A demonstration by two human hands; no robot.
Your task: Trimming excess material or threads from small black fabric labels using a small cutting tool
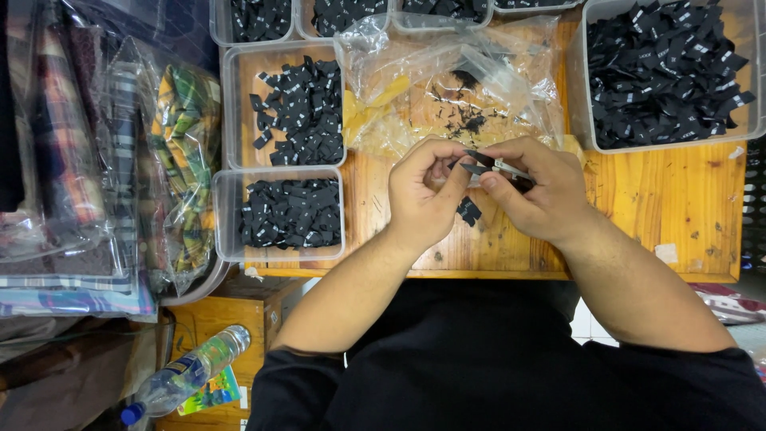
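Both hands meet over the wooden table [662, 207]. My left hand [423, 191] pinches a small black fabric label [477, 160] by its end. My right hand [538, 187] grips a pair of small metal snips [511, 169] whose tips lie on the same label. A few more black labels [469, 211] lie on the wood just under my hands. Behind my hands is a crumpled clear plastic bag [455, 80] with black scraps in it.
Clear plastic tubs of black labels stand left [291, 211] [299, 108] and at the far right [666, 72], with more along the back edge. Bagged plaid fabrics [120, 160] are stacked at the left. A plastic bottle [187, 375] lies on the floor below.
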